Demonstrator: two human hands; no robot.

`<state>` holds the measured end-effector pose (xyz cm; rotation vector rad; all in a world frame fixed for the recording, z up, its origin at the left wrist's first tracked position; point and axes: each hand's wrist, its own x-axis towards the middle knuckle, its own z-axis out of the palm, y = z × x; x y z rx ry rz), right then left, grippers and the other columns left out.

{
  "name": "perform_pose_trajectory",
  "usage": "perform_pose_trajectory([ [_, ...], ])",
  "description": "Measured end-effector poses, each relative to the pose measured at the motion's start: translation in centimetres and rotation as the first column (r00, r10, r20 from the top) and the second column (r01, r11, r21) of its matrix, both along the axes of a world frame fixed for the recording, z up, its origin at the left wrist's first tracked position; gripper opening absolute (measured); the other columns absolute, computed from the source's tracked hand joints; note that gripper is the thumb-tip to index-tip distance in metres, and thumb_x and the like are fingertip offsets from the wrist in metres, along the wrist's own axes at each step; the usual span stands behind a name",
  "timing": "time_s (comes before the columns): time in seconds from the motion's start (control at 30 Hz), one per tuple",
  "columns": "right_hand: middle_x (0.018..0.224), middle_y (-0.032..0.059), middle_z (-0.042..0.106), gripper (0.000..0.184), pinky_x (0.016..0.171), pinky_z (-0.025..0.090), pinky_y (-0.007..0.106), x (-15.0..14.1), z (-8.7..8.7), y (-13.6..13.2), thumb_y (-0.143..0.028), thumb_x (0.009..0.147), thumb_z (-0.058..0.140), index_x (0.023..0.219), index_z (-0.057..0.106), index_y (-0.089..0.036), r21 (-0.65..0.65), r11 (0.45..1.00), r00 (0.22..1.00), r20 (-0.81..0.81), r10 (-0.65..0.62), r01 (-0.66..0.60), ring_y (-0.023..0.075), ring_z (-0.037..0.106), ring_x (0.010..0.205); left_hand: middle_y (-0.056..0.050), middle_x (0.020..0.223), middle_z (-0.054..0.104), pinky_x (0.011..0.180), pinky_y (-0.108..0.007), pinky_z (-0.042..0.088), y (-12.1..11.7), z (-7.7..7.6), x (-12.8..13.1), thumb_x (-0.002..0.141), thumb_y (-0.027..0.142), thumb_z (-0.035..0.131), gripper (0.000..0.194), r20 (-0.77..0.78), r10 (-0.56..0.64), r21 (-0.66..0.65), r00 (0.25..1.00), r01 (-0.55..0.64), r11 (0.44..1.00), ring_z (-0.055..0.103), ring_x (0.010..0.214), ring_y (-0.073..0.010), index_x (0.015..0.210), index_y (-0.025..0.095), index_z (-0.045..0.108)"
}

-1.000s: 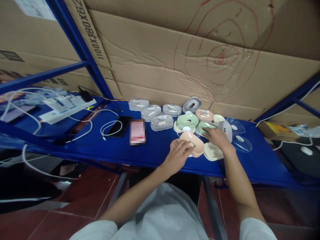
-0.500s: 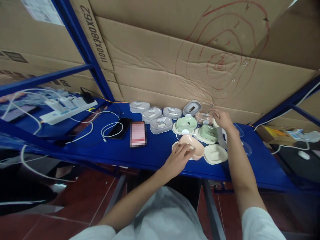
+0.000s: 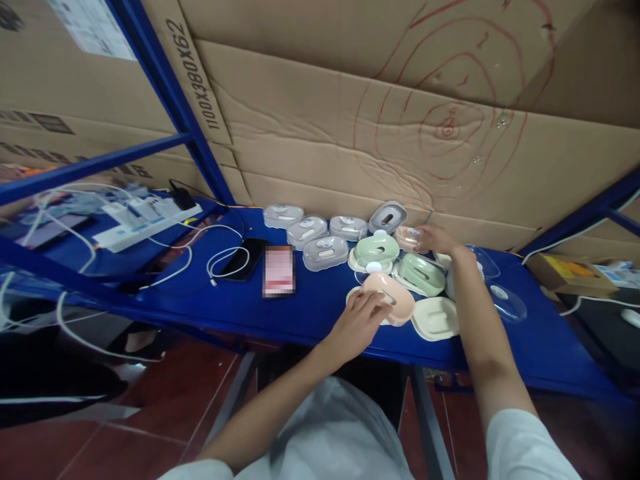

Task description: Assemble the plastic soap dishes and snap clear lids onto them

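Observation:
My left hand (image 3: 367, 315) is closed on the left side of a peach soap dish (image 3: 401, 301), fingers near its slot, above a cream base. At the back, my right hand (image 3: 437, 240) has its fingers bent around the right end of another peach soap dish (image 3: 407, 236), which seems to have a clear cover. Between the hands are two green soap dishes, one further back (image 3: 376, 250) and one to the right (image 3: 420, 273), each on a cream base. A bare cream tray (image 3: 436, 319) lies right of the left hand. My right forearm hides part of a pale dish.
Several grey soap boxes (image 3: 325, 253) with clear lids stand along the back. Clear lids (image 3: 507, 303) lie at right. A phone (image 3: 245, 259) with a white cable and a blurred pink card (image 3: 279, 271) are at left. Cardboard (image 3: 300, 133) walls the back of the blue table (image 3: 300, 313).
My right hand has come down onto the right end of the rear peach soap dish. The left hand stays on the front peach dish. The view has shifted slightly.

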<state>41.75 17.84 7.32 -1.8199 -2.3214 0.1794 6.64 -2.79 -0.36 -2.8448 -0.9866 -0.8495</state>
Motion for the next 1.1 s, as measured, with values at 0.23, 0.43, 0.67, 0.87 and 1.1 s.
perform_pose_trajectory([
  [0.23,0.122,0.0146,0.080,0.037,0.100,0.057,0.040,0.2,2.2,-0.8,-0.035,0.099,0.057,0.123,0.078,-0.015,0.090,0.990,0.994,-0.041,-0.102,0.106,0.0287,0.074,0.112,-0.011,0.147,0.060,0.125,-0.049,0.036,-0.1,0.3,-0.1,0.106,0.011,0.047,0.038,-0.008,0.005,-0.007,1.000,-0.005,1.000,0.054,0.140,-0.0256,0.138,0.023,0.064],
  [0.43,0.113,0.0124,0.083,0.032,0.087,0.058,0.034,-3.9,0.2,-0.8,-0.038,0.086,0.077,0.111,0.082,-0.018,-0.060,0.998,1.000,0.024,-0.017,0.018,0.0275,0.077,0.098,-0.011,0.147,0.061,0.124,-0.048,0.037,-0.2,0.6,-0.2,0.106,0.012,0.048,0.038,-0.019,0.008,-0.020,1.000,-0.008,1.000,0.054,0.139,-0.0258,0.139,0.023,0.063],
  [0.67,0.104,0.0115,0.083,0.036,0.083,0.054,0.031,-4.8,0.3,-1.3,-0.047,0.099,0.064,0.104,0.083,-0.017,-0.061,0.997,0.996,0.076,0.046,-0.041,0.0250,0.075,0.092,-0.011,0.146,0.061,0.124,-0.047,0.037,-0.2,0.5,-0.1,0.106,0.012,0.049,0.037,-0.009,0.005,-0.021,1.000,-0.005,1.000,0.055,0.140,-0.0248,0.138,0.023,0.064],
  [0.87,0.092,0.0110,0.082,0.045,0.080,0.054,0.031,-4.0,3.0,-2.5,-0.048,0.106,0.049,0.106,0.082,-0.017,0.046,0.999,0.999,0.054,0.011,-0.013,0.0245,0.075,0.086,-0.017,0.169,0.040,0.124,-0.073,0.027,-0.9,1.0,-0.6,0.096,0.051,0.075,0.059,0.057,0.132,-0.097,0.990,-0.126,0.987,0.042,0.153,-0.0390,0.148,0.030,0.058],
  [1.1,0.160,0.0122,0.057,0.053,0.122,0.040,0.047,-10.9,4.0,-5.6,-0.048,0.106,0.053,0.153,0.060,-0.025,0.233,0.949,0.976,0.003,0.220,-0.214,0.0316,0.053,0.148,-0.028,0.167,0.037,0.112,-0.060,0.048,0.3,0.6,-1.5,0.096,0.049,0.075,0.076,0.073,0.377,-0.182,0.923,-0.359,0.915,0.047,0.148,-0.0436,0.159,0.019,0.044],
])
